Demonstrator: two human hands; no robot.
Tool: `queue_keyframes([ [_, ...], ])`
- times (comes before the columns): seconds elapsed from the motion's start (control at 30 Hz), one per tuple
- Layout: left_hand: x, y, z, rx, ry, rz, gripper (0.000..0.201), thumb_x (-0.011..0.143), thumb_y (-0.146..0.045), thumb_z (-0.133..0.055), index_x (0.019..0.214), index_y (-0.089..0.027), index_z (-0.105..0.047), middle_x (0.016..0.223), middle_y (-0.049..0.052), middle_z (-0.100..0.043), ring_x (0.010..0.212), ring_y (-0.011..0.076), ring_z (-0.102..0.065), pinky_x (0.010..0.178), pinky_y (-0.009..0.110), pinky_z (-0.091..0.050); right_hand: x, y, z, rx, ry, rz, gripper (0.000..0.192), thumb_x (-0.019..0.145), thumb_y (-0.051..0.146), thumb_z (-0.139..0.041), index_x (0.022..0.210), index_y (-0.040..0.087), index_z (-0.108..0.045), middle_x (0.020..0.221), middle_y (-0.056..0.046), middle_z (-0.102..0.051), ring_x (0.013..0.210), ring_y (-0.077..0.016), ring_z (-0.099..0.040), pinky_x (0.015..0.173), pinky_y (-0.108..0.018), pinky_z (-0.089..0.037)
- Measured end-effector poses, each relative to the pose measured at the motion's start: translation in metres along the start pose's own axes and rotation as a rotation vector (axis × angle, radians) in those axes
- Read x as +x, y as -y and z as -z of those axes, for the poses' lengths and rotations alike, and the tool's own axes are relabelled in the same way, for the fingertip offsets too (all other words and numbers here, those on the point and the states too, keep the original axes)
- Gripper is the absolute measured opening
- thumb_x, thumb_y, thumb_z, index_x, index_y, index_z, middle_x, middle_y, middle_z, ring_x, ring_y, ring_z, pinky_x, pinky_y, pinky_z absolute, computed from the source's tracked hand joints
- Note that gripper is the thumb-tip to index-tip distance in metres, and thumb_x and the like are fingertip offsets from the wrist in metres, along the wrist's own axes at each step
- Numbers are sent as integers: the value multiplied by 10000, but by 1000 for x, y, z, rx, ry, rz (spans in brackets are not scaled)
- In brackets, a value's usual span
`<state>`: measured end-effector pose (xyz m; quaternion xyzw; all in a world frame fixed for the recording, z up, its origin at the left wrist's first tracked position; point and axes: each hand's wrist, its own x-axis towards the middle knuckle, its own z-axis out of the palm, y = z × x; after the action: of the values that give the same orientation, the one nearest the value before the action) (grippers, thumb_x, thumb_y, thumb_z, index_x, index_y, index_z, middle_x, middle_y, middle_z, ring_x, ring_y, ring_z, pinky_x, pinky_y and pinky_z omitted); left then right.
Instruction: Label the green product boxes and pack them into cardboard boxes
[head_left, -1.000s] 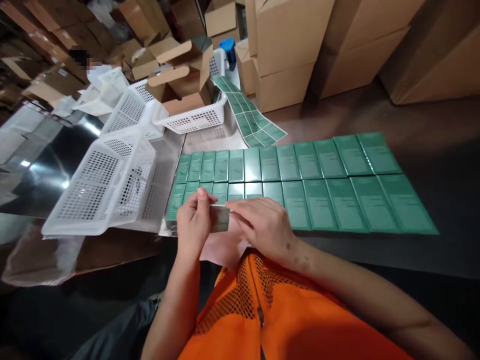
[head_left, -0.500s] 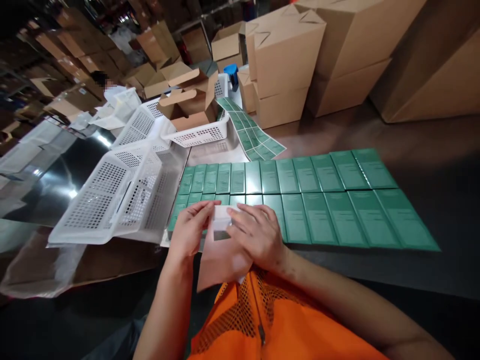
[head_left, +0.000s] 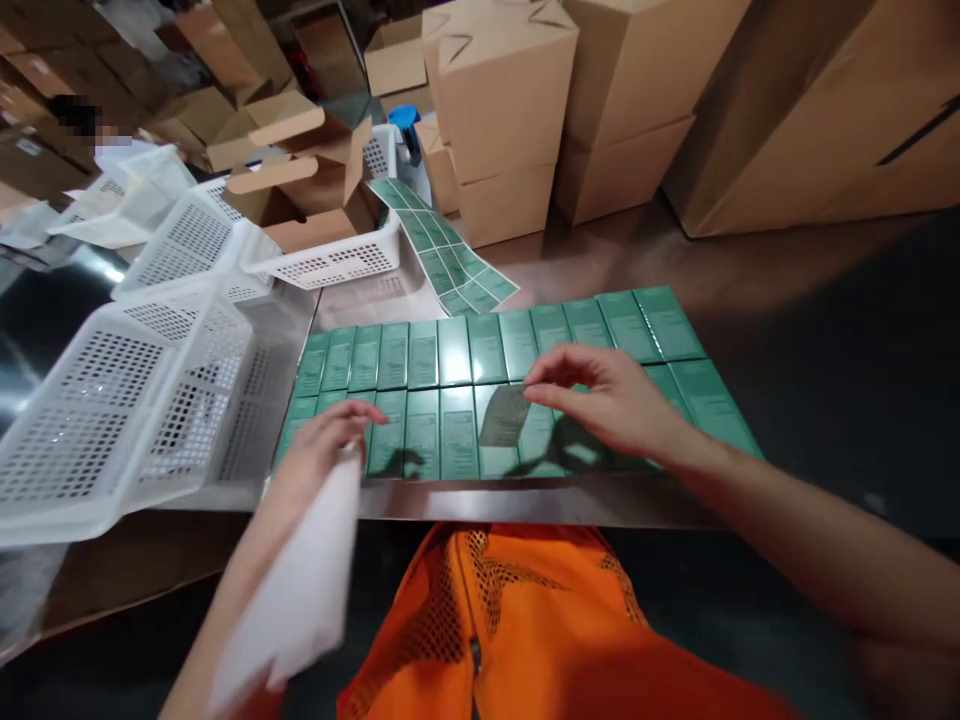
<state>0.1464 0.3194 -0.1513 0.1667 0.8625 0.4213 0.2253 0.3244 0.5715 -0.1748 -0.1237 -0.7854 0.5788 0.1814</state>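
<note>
Right hand (head_left: 607,400) pinches a small translucent grey sticker label (head_left: 504,415) by its edge, fingertips closed on it, hovering just above the near row of flat green cartons (head_left: 420,430). Left hand (head_left: 322,450) grips a white backing sheet (head_left: 300,590) (blurred), fingers closed on its top. Cartons lie in two rows on the dark steel table (head_left: 525,500). Can't read whether any carton is labelled already, so progress unclear; this label isn't stuck down yet. White perforated plastic baskets (head_left: 150,400) sit to the left.
</note>
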Motion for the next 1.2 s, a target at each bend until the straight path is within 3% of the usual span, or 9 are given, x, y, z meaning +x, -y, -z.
queue_keyframes([
  [0.1,-16,-4,-45,57,363,-8,392,808,-537,-618,963,-199,-742,542,-28,-531,469,112,-416,457,230,-291,21,-17,3,171,123,-194,210,732,366,-758,765,176,-674,684,-2,-640,633,-139,-576,579,-266,-430],
  [0.17,-23,-2,-66,94,442,-27,441,832,-562,-588,1007,-183,-733,525,-36,-480,495,119,-396,484,237,-273,26,-25,0,201,166,-277,233,696,370,-774,761,172,-670,667,1,-627,604,-129,-554,540,-249,-411],
  [0.37,-26,18,-93,3,429,-1,368,864,-522,-566,769,-170,-618,569,-35,-482,542,112,-386,518,232,-264,23,-38,-15,141,227,-331,177,717,320,-751,780,164,-697,659,8,-647,559,-113,-541,505,-228,-388],
  [0.57,-28,32,-108,47,406,37,342,867,-445,-558,649,-186,-519,572,-40,-490,551,113,-411,536,231,-288,21,-49,-26,-280,203,-174,121,817,310,-740,769,199,-749,740,-3,-723,684,-149,-625,605,-253,-394],
  [0.67,-27,35,-112,66,401,57,339,858,-435,-553,632,-187,-504,559,-42,-475,546,112,-398,533,232,-282,21,-53,-30,-387,225,-151,106,834,283,-737,764,204,-746,748,-3,-721,682,-151,-625,609,-255,-384],
  [1.2,-24,20,-115,229,398,103,326,811,-386,-533,551,-205,-458,499,-47,-407,521,120,-368,526,255,-243,22,-55,-34,-509,258,-150,118,855,261,-728,757,196,-724,787,4,-709,696,-151,-612,624,-265,-374],
])
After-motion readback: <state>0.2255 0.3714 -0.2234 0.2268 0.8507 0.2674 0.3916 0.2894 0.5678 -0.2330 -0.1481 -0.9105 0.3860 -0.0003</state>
